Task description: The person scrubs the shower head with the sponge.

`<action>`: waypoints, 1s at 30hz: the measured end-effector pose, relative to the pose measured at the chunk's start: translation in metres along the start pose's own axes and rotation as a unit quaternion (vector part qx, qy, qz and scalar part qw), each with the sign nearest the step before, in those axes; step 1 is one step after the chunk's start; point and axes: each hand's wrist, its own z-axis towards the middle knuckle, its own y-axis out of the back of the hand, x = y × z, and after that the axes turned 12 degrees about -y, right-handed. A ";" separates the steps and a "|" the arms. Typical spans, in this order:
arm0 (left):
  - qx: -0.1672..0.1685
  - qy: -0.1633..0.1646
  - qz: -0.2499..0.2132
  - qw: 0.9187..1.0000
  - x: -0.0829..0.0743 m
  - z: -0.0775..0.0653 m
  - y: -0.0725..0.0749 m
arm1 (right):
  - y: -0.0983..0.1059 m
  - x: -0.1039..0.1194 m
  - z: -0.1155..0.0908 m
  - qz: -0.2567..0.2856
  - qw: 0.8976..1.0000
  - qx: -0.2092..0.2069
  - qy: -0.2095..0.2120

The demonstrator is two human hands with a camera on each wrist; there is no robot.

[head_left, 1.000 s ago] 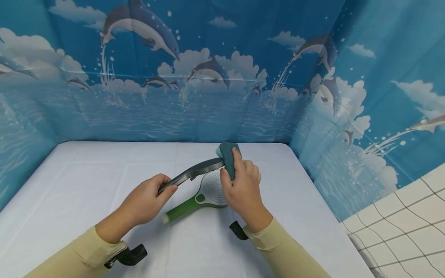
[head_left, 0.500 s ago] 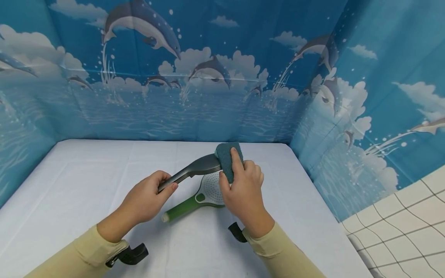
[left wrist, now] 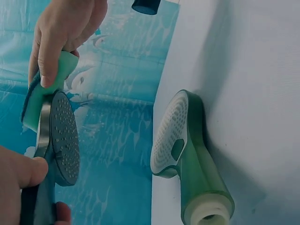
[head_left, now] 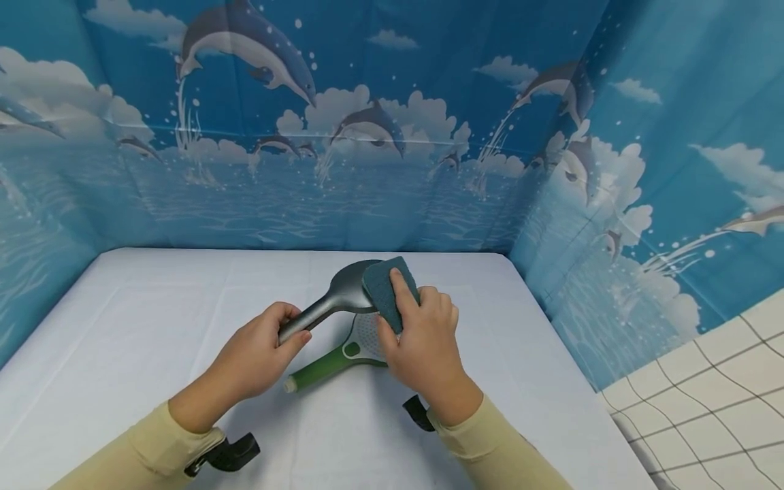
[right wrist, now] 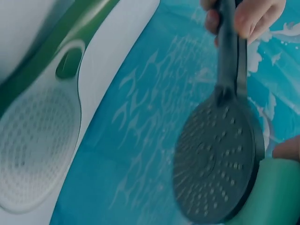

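My left hand (head_left: 257,350) grips the handle of a dark grey shower head (head_left: 346,289), held above the table. Its round back faces up in the head view; the nozzle face (right wrist: 213,164) shows in the right wrist view. In my right hand (head_left: 425,340) is a green sponge (head_left: 387,289) with a darker scouring side, pinched between thumb and fingers and pressed to the back of the head near its rim. Beneath them a green shower head (head_left: 324,367) lies on the table with its white nozzle plate (left wrist: 171,136) up, partly hidden by my right hand.
The shower heads are over a table with a white cover (head_left: 153,327). A blue dolphin-print curtain (head_left: 306,197) hangs behind it and along both sides. White tiles (head_left: 716,395) show at the right. Black wrist mounts (head_left: 233,452) stick out below the sleeves.
The grey shower head has rolled in my left hand, so its back now faces up. My right hand has moved the sponge left, from the rim's end onto the back.
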 end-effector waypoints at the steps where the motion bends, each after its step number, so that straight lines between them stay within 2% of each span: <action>1: -0.003 -0.004 -0.001 1.000 0.000 0.000 0.000 | 0.002 -0.002 0.002 -0.003 1.000 0.001 -0.010; 4: -0.014 -0.022 0.000 1.000 0.000 0.000 0.001 | 0.005 -0.005 0.007 -0.016 0.999 0.006 -0.043; 7: -0.022 -0.031 0.007 0.999 -0.002 0.000 0.001 | 0.002 -0.001 0.005 -0.021 0.999 0.005 -0.042; 11: -0.020 -0.033 0.012 0.999 -0.005 0.002 -0.002 | -0.013 0.018 -0.010 -0.036 0.999 -0.003 0.033; 14: -0.013 -0.036 0.029 0.999 -0.007 0.002 -0.006 | -0.026 0.031 -0.024 -0.064 0.994 0.000 0.093; 17: -0.021 -0.040 0.067 0.997 -0.007 0.000 -0.010 | -0.030 0.036 -0.028 -0.080 0.990 0.007 0.112; 20: -0.037 -0.043 0.093 0.994 -0.006 -0.004 -0.010 | -0.026 0.029 -0.020 -0.080 0.993 0.010 0.083; 23: -0.046 -0.041 0.093 0.994 -0.005 -0.006 -0.008 | -0.017 0.014 -0.005 -0.075 0.997 0.025 0.013; 26: -0.043 -0.038 0.087 0.995 -0.005 -0.008 -0.006 | -0.009 0.001 0.007 -0.074 0.994 0.055 -0.055; 28: -0.038 -0.035 0.085 0.995 -0.006 -0.007 -0.005 | -0.006 0.000 0.009 -0.065 0.993 0.068 -0.069; 30: -0.034 -0.032 0.083 0.995 -0.007 -0.006 -0.005 | -0.008 0.005 0.005 -0.055 0.995 0.061 -0.053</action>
